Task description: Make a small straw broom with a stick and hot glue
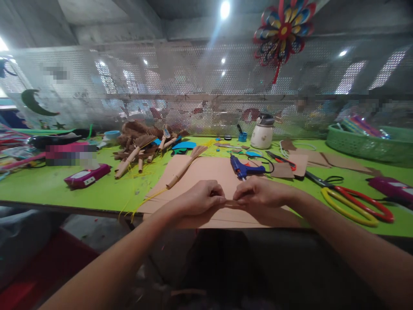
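Note:
Both of my hands are pinched close together over brown paper sheets (190,219) at the table's front edge. Between them runs a thin rolled strip of brown paper (229,202). My left hand (204,198) grips its left end with fingers curled, and my right hand (258,191) pinches its right end. A blue glue gun (247,168) lies just beyond my right hand. Left of it, on the sheets, rests a rolled paper tube with a fringed end (185,168), yellow string at its lower end.
More fringed paper rolls (135,155) are heaped at the back left. Large scissors with red and yellow handles (351,204) lie right. A white flask (262,131) and a green basket (371,144) stand behind. A purple box-shaped device (87,175) sits left on the green table (106,196).

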The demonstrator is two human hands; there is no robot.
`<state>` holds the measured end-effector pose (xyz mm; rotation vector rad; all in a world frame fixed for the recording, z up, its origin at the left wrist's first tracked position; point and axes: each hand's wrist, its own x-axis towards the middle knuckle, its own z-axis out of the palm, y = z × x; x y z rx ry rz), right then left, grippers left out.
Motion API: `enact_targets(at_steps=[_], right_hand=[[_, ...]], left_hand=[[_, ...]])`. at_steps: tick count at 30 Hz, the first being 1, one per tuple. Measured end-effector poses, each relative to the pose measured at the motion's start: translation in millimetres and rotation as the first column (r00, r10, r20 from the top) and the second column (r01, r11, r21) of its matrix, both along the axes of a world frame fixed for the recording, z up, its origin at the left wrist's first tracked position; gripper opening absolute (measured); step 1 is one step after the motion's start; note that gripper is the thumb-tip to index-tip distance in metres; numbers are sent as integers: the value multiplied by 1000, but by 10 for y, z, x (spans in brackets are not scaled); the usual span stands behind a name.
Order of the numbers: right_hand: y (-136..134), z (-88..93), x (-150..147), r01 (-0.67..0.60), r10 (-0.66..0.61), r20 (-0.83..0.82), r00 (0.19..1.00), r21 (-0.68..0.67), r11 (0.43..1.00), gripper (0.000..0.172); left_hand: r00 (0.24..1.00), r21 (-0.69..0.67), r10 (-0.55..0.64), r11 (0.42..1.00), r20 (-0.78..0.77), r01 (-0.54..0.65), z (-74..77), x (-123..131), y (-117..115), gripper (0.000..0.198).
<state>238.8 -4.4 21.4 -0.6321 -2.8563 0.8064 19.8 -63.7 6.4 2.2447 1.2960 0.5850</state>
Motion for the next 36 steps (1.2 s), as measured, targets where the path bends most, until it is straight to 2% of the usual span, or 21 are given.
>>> enact_targets(at_steps=[3, 5, 10, 14, 18, 25, 32, 36], right_hand=[[56, 50, 47, -64, 66, 19, 998, -92, 994, 25], [68, 107, 73, -64, 67, 14, 998, -122, 990, 28], [4, 177, -17, -26, 20, -73, 997, -76, 997, 27], [-16, 97, -138, 20, -25, -117, 993, -44, 999, 25], [15, -3, -166, 60, -63, -92, 994, -37, 998, 21], [11, -147, -173, 104, -102, -59, 993, 39, 994, 18], [-49, -178, -188, 151, -145, -86, 986, 72, 986, 18], [-48, -181, -183, 143, -138, -104, 985, 45, 989, 16]], left_hand=[[1000, -43, -8, 999, 19, 9, 43, -1, -4, 17], [999, -66, -8, 998, 34, 10, 77, 7, -10, 16], [999, -52, 8, 999, 40, -6, 137, 43, -38, 17], [999, -36, 30, 999, 31, -29, 141, 42, -59, 18], [1000, -29, 26, 999, 18, -25, 83, -4, -34, 19], [996, 79, 13, 997, -89, -6, -5, -22, 45, 17], [994, 112, -3, 994, -110, 16, -38, 20, 58, 19], [996, 60, -10, 998, -85, 16, -39, 20, 87, 16]])
